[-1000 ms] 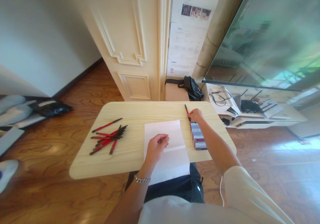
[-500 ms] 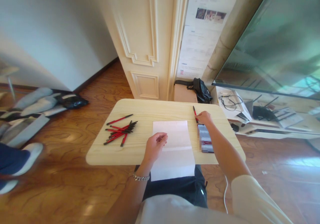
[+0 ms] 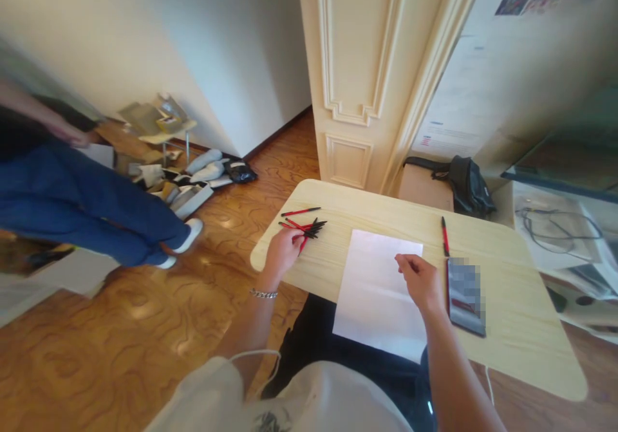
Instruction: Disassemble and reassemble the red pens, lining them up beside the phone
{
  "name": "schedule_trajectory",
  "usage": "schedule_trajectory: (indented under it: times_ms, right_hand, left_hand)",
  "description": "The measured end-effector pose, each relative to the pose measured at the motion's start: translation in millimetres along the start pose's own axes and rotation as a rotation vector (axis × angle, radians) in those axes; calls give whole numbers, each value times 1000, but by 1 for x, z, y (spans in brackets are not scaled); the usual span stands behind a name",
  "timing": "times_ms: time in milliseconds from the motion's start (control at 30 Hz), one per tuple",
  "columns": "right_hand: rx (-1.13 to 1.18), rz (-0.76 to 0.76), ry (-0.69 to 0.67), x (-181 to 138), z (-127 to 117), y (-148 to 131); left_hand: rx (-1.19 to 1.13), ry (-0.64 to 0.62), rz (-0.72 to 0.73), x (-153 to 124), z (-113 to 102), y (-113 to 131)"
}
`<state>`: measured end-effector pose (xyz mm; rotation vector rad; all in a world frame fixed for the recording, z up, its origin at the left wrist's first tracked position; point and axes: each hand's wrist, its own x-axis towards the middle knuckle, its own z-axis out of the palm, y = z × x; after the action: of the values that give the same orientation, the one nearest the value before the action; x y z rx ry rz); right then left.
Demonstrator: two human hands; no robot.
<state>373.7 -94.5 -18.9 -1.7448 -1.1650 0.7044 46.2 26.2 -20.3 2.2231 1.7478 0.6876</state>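
Hands, from my remote feed: left hand (image 3: pixel 284 252) at the near side of a heap of pens, fingers bent in, thumb and fingertips close together. Whether they grip a pen I cannot tell. Right hand (image 3: pixel 421 281) over the paper, fingers loosely curled, nothing visible in it; whether the fingertips meet, I cannot tell.

Surroundings, by size. Pale wooden table (image 3: pixel 526 329) across the view. Beyond its left end, another person in blue trousers (image 3: pixel 96 194), well apart from the work. White paper (image 3: pixel 376 290) lies mid-table, its near end hanging over the edge. Phone (image 3: pixel 465 300) to the right of the paper, flat. Heap of pens (image 3: pixel 311 228), red and black, at the left end, crossed over one another; count not readable.

Singles: one loose pen (image 3: pixel 300 212) lies just behind the heap; one far pen (image 3: pixel 445 235) lies beyond the phone, its red end just beside the phone's top edge.

Step in hand, my judgement: left fingers working at the heap, one pen at a time. Next move, as I judge it, calls for a narrow pinch on one barrel, leaving the crossed neighbours undisturbed.
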Motion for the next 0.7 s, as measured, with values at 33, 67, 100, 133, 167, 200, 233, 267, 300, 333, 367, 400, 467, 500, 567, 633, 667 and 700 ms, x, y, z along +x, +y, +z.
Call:
schedule_trajectory:
  times_ms: [33, 67, 100, 133, 167, 200, 233, 267, 300, 333, 367, 400, 467, 500, 567, 633, 667, 700]
  right_hand:
    - [6, 5, -11, -3, 2, -1]
    - [9, 9, -20, -5, 3, -2]
    - [12, 13, -27, -6, 3, -2]
    - [13, 16, -33, -6, 2, -3]
    - [16, 19, -38, -6, 1, -3]
    - [19, 22, -41, -6, -1, -3]
    - [25, 27, -43, -6, -2, -2]
    - [32, 30, -40, -6, -4, -1]
    - [42, 33, -37, -6, -5, 1]
    - [51, 37, -35, -6, -6, 2]
    - [61, 40, -34, -6, -7, 4]
    - [70, 43, -31, -6, -7, 6]
    - [87, 49, -31, -7, -7, 10]
    - [95, 53, -33, -7, -7, 11]
    - [108, 66, -38, -8, -6, 12]
    - [116, 79, -50, -9, -6, 13]
    - [119, 81, -54, -9, -7, 13]
    - [122, 81, -56, -9, -7, 12]
  left_hand:
    - [43, -7, 1, 6, -4, -9]
    - [77, -14, -4, 12, -8, -16]
    - [105, -33, -2, 18, -11, -23]
    - [122, -47, 1, 23, -14, -28]
    - [137, -68, 7, 28, -15, -33]
    - [150, -91, 16, 32, -17, -37]
    - [162, -109, 28, 35, -18, -40]
    - [171, -125, 46, 38, -18, -43]
    - [176, -139, 71, 41, -18, -45]
    - [180, -153, 99, 43, -18, -47]
    - [182, -168, 127, 46, -18, -49]
    - [183, -183, 155, 48, -18, -50]
    - [187, -211, 201, 51, -18, -52]
    - [188, -220, 222, 52, -18, -52]
    - [186, -240, 260, 55, -21, -52]
    - [188, -260, 275, 57, -27, -52]
    - [192, -266, 276, 58, -31, -52]
    - [198, -265, 273, 58, -35, -51]
